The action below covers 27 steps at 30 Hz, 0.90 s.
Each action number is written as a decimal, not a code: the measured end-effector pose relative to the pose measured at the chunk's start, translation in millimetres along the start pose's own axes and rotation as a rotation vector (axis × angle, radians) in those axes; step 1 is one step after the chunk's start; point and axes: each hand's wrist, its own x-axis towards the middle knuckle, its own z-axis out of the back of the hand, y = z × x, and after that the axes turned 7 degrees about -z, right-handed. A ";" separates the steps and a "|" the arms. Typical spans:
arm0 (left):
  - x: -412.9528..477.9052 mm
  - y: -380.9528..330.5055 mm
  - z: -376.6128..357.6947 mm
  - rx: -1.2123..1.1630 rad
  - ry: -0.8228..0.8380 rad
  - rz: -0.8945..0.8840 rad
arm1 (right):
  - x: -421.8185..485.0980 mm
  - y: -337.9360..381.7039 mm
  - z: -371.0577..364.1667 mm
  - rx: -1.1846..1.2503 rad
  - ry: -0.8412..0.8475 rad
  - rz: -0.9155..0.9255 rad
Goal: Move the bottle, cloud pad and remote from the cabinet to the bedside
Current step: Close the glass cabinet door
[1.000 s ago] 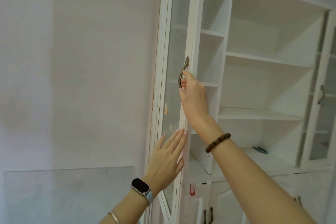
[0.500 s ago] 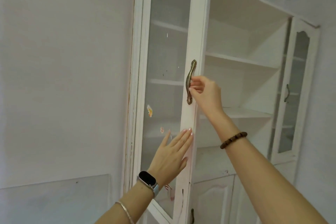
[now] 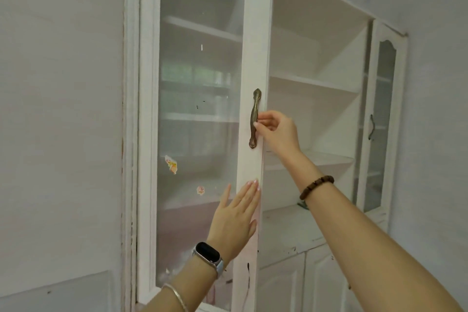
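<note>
Cabinet door [image 3: 255, 58] stood ajar; right hand [image 3: 277, 132] fingers pinched its brass handle [image 3: 255, 119], left hand [image 3: 236, 218] lay flat, fingers spread. A quick swing risked trapping fingers.

Both forearms are bare, no sleeves in sight. On the left wrist, a smartwatch [image 3: 208, 256] with a glossy black oblong face, silvery case and pale blue strap, and below it a thin silver bangle [image 3: 176, 296]. On the right wrist, a bracelet of dark brown wooden beads [image 3: 316, 187]. Left hand [image 3: 234, 220] shows pale, glossy nails.
</note>
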 end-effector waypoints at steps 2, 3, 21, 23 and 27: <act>15.8 1.5 -17.4 0.033 0.021 0.006 | 16.3 -17.7 1.5 0.011 0.013 -0.006; 23.4 2.1 -26.2 0.048 0.033 0.015 | 24.4 -25.6 2.0 0.020 0.024 -0.009; 102.7 35.8 -126.9 0.190 0.158 0.146 | 133.8 -134.3 -34.0 0.288 0.173 -0.047; 106.6 42.9 -133.0 0.204 0.167 0.139 | 141.1 -139.8 -37.9 0.298 0.180 -0.043; 113.4 56.4 -145.1 0.226 0.186 0.107 | 151.1 -149.7 -47.3 0.287 0.155 -0.034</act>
